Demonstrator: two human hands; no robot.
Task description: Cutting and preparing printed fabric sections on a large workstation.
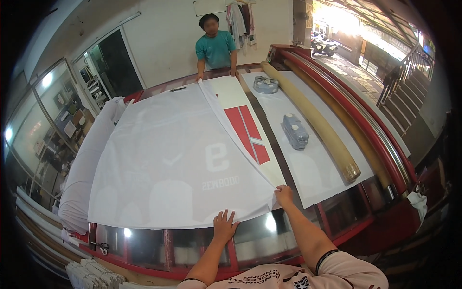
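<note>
Broadly, cloth (139, 144): thin, white, see-through, spread across the red-framed table (149, 248), over printed paper (238, 123).
Left hand (224, 227): fingers spread flat on the cloth's near edge.
Right hand (284, 195): fingers pinching its corner.
Tube (315, 123): long, brown, cylindrical.

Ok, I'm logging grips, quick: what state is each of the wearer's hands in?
Left hand: open, laid at the near edge of the white cloth.
Right hand: closed, pinching the cloth at its near right corner.

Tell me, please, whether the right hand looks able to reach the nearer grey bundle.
Probably yes: the right hand must first release the white fabric, but nothing visible stands between that hand and the grey bundle.
</note>
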